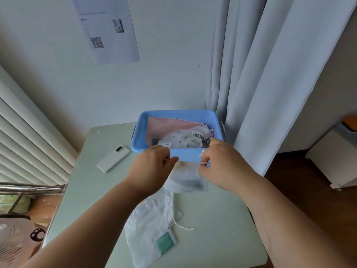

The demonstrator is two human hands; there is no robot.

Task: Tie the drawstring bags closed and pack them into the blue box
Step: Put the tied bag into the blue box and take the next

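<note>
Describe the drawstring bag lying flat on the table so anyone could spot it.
Find the pale green table with the blue box at its far edge. Nearer the camera than the left hand and right hand, a white bag lies flat. Unlike the held bag they pinch, it carries a green label and trails a loose cord.

A head-worn wide-angle camera looks forward and down, near the table (100,190) and blue box (137,140)

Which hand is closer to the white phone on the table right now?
Left. The left hand holds the white bag just right of the white phone; the right hand pinches the drawstring farther right, across the bag.
</note>
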